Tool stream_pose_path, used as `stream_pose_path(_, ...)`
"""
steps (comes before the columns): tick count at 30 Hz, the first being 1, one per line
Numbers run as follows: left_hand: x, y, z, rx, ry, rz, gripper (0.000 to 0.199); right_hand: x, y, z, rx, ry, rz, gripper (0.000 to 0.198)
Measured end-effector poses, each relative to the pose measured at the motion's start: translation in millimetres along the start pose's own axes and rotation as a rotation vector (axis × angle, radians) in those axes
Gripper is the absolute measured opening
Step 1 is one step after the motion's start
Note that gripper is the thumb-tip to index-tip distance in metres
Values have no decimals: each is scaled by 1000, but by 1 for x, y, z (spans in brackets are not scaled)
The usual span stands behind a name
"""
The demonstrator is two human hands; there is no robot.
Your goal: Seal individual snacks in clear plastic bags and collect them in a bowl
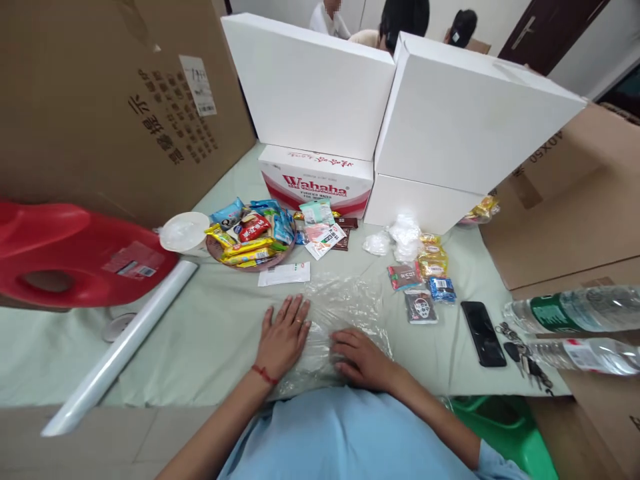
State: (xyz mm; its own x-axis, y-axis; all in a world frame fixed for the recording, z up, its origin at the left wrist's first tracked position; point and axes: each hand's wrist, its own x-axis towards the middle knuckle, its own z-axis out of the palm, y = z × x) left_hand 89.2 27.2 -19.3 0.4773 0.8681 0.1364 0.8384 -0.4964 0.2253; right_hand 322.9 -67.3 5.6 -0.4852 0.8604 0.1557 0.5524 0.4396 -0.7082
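A thin sheet of clear plastic (350,300), crinkled and possibly a bag, lies on the pale green cloth in front of me. My left hand (284,337) rests flat with fingers stretched, at the plastic's left side. Over its right part lies my right hand (364,360), palm down, fingers loosely bent and apart. Neither hand grips anything. Just beyond my left fingertips is a white sachet (284,274). Behind it stands a round bowl (210,250) heaped with wrapped snacks (254,227). Small packets (325,240) and chocolate-coloured bars (346,225) lie to its right.
White boxes (320,87) and a Wahaha carton (315,180) stand at the back. Left are a red plastic jug (100,247), a lidded tub (185,233) and a film roll (125,343). Right are snack packets (421,307), a phone (483,333), keys (525,360) and bottles (590,310).
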Motion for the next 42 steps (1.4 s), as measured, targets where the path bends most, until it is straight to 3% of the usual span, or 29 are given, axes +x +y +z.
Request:
stream_pose_path(4,-14,-1,0,13,-13,15,53,-6,-2,-26,228,36,147,36)
stream_pose_path(7,-17,5,-3,15,-43,6,53,18,24,-64,242,149,393,32)
stream_pose_path(10,-16,6,-3,1,-56,-3,53,67,66,-102,-26,208,772,31)
stream_pose_path(14,-14,3,-3,-28,-40,-18,53,145,108,-124,-229,243,909,25)
stream_pose_path(18,-15,3,-5,-58,-25,-18,52,209,125,-115,-336,306,985,28)
stream_pose_path(22,-15,3,-9,-88,-16,-25,51,238,129,-98,-324,345,1005,34)
stream_pose_path(26,-15,3,-10,-105,-7,-29,50,222,127,-101,-281,320,980,28)
stream_pose_path(32,-14,2,-7,-129,2,-30,51,175,125,-169,-389,269,894,29)
stream_pose_path(36,-14,2,-8,-122,-6,-33,50,190,130,-198,-651,266,751,32)
stream_pose_path(39,-14,3,-9,-110,2,-32,50,218,138,-188,-880,219,587,35)
stream_pose_path(42,-13,4,-10,-107,13,-32,50,238,152,-169,-894,128,478,36)
